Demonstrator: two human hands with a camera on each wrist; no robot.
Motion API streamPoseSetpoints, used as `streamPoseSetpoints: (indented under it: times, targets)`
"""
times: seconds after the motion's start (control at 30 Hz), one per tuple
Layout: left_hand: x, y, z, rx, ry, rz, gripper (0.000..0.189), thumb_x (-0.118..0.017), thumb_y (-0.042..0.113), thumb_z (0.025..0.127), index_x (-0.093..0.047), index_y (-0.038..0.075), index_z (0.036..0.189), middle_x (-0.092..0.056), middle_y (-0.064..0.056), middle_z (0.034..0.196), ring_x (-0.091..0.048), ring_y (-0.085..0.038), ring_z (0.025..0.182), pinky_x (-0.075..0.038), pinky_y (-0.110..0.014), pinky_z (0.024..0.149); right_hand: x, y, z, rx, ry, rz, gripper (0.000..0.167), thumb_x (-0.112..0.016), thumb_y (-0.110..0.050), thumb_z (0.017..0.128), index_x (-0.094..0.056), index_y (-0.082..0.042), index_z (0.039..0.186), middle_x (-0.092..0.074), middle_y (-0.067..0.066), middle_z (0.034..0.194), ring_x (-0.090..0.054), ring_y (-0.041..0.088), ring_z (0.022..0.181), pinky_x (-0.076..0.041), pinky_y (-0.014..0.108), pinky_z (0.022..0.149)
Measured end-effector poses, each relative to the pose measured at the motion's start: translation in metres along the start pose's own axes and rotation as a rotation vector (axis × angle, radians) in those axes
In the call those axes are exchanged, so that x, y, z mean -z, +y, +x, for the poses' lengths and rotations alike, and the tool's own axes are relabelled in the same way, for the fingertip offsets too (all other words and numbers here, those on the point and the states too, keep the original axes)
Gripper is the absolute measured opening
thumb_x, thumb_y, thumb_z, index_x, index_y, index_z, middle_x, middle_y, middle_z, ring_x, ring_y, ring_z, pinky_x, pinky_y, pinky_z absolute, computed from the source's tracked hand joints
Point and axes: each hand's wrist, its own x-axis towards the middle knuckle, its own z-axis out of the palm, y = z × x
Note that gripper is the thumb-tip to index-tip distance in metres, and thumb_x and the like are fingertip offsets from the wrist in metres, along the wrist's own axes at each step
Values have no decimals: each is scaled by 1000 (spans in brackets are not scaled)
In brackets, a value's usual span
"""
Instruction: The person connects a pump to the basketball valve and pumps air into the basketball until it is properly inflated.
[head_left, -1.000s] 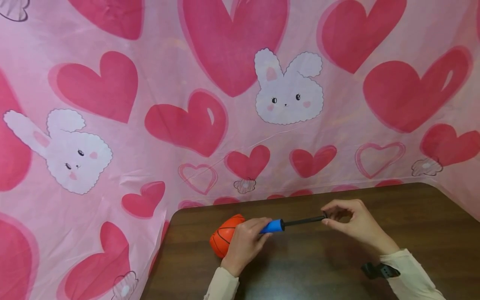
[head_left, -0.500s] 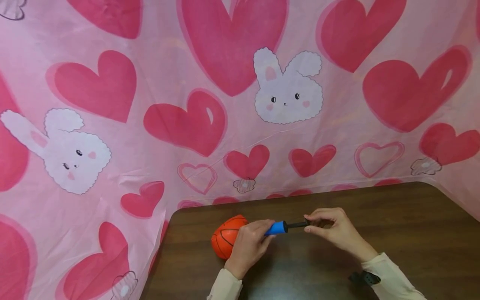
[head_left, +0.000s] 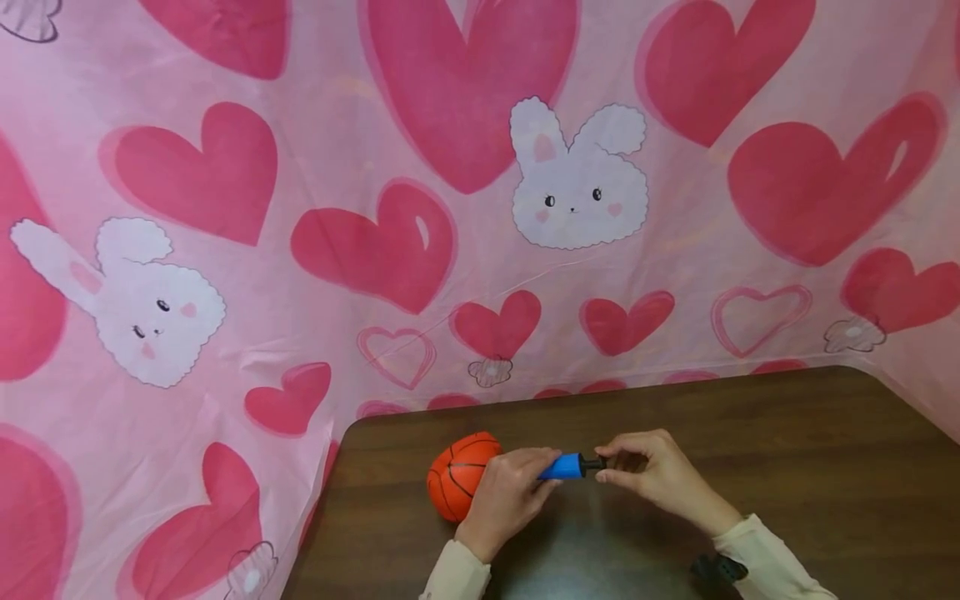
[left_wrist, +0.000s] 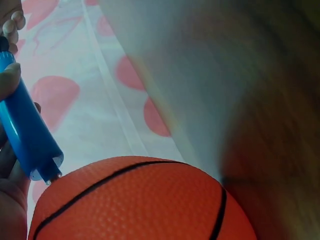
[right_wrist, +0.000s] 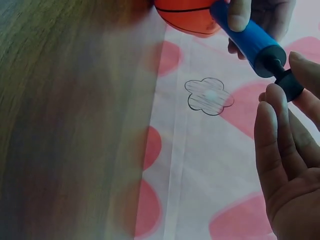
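An orange ball point(head_left: 455, 479) with black basketball lines, its shape slightly dented, is at the left of the table beside my left hand point(head_left: 507, 496). That hand grips the blue barrel of a hand pump point(head_left: 564, 467). In the left wrist view the nozzle end of the pump point(left_wrist: 30, 125) meets the top of the ball point(left_wrist: 140, 200). My right hand point(head_left: 654, 475) pinches the black handle point(right_wrist: 289, 86) at the other end between thumb and fingers. Only a short length of the black rod shows between barrel and handle.
A dark wooden table point(head_left: 750, 450) lies beneath both hands. Behind it hangs a pink cloth point(head_left: 480, 267) printed with hearts and bunnies. A black strap point(head_left: 716, 569) shows at the right sleeve point(head_left: 772, 558).
My right hand has moved left toward the barrel, pushing the rod in from a long extension to a short stub. The left hand and ball have shifted slightly right.
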Motion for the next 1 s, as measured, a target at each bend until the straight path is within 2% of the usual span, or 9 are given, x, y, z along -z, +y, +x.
streamPoseSetpoints:
  times: [0.13, 0.33, 0.57, 0.83, 1.0]
  targets:
    - [1, -2, 0, 4, -1, -13, 40, -93, 17, 79, -78, 13, 115, -81, 0, 109, -79, -11, 96, -64, -28, 90, 0, 1, 0, -15, -31, -16, 27, -90, -2, 76, -79, -13, 99, -76, 0, 78, -63, 0, 61, -56, 19, 52]
    - [2, -3, 0, 25, -28, -24, 39, -91, 18, 81, -78, 14, 117, -81, 1, 110, -79, -12, 98, -64, -29, 91, 2, 1, 1, -25, -48, -37, 34, -90, 1, 75, -77, -19, 99, -73, -6, 74, -61, -1, 60, -55, 20, 51]
    - [1, -3, -1, 30, -27, -28, 41, -91, 19, 81, -78, 11, 119, -81, 0, 111, -79, -13, 98, -64, -30, 90, 3, 0, 1, -21, -53, -49, 30, -90, -5, 78, -77, -19, 101, -73, -6, 74, -61, -1, 60, -55, 20, 51]
    - [2, -3, -1, 20, -21, -46, 40, -91, 19, 81, -78, 13, 118, -81, 0, 111, -78, -12, 98, -64, -29, 90, 6, -4, 3, 14, -63, -48, 28, -90, -4, 77, -77, -15, 100, -74, -6, 75, -62, -1, 62, -55, 18, 52]
    - [0, -4, 0, 0, -9, -57, 41, -91, 19, 81, -78, 11, 118, -81, -1, 111, -79, -12, 97, -64, -28, 89, 16, -5, 4, 5, -73, -33, 30, -90, 0, 76, -77, -16, 99, -74, -5, 76, -63, 0, 61, -55, 20, 50]
